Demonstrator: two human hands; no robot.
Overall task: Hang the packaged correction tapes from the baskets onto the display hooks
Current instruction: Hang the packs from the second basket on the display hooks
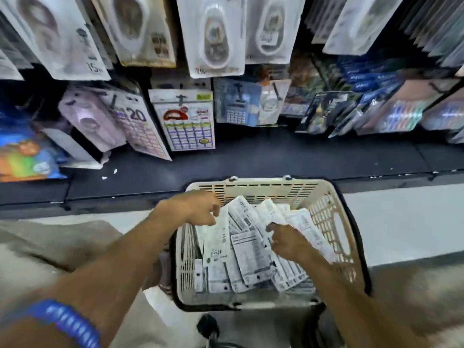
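A cream plastic basket [334,222] sits low in front of me, filled with several white packaged correction tapes [251,257] lying back side up. My left hand [198,208] is at the basket's far left corner, fingers pinched on the top edge of a tall white pack [217,244]. My right hand [286,241] is inside the basket, fingers curled on the packs in the middle. Above, packaged correction tapes [217,36] hang on display hooks along the top of the view.
Below the hooks hang other goods: calculator cards [189,121], a purple pack [90,121], pens [401,114] at the right. A dark shelf base [276,156] runs behind the basket. A blue coiled band [67,320] is on my left arm. Pale floor lies at the right.
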